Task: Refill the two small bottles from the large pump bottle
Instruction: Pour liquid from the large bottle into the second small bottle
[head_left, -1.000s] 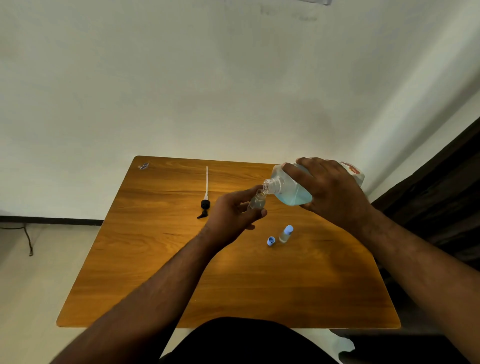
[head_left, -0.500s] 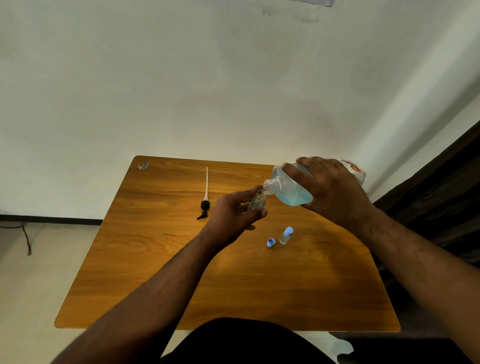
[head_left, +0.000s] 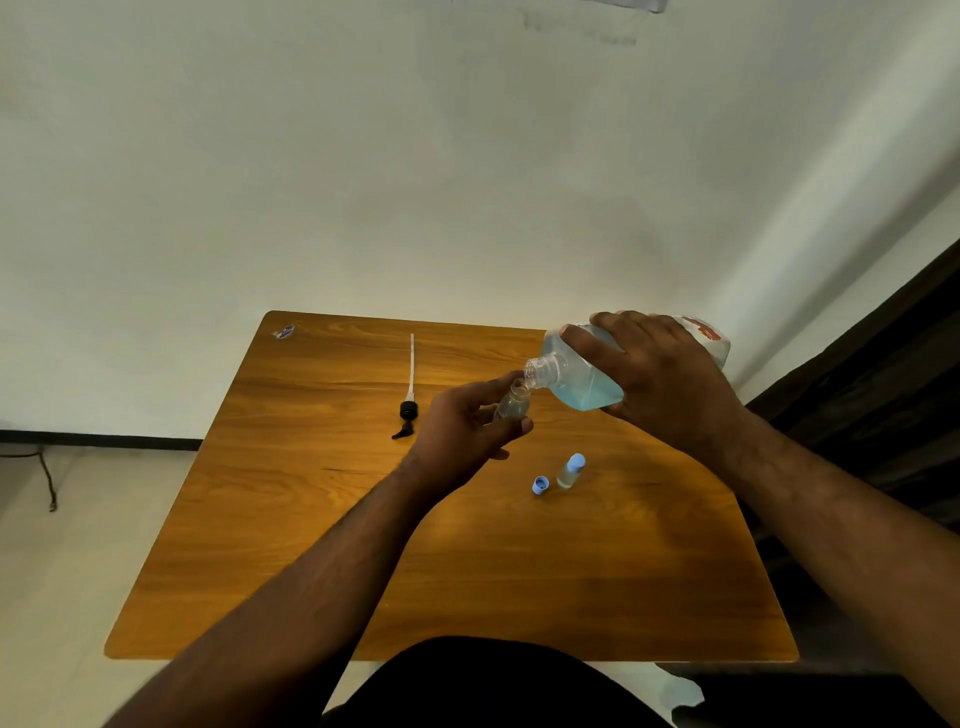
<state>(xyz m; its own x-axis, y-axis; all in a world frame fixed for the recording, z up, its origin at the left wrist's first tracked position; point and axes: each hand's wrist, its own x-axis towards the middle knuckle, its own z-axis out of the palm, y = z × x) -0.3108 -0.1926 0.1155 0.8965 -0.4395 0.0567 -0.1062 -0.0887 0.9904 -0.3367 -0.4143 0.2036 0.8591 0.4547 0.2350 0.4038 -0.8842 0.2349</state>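
The large bottle (head_left: 582, 376), part full of blue liquid, is tipped in the right hand's (head_left: 670, 379) grip, its open neck at the mouth of a small bottle (head_left: 511, 402) pinched in the left hand (head_left: 467, 431). On the tabletop (head_left: 311, 519) stand a capped small bottle (head_left: 570, 470), a loose blue cap (head_left: 540, 485) and the removed pump (head_left: 409, 395).

Large bottle (head_left: 582, 382) tipped, mouth over open small bottle (head_left: 511, 405), capped small bottle (head_left: 570, 471) upright on table

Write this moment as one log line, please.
step: pouring | right hand: tilts large bottle | left hand: holds small bottle at its mouth | capped bottle, loose cap: on table
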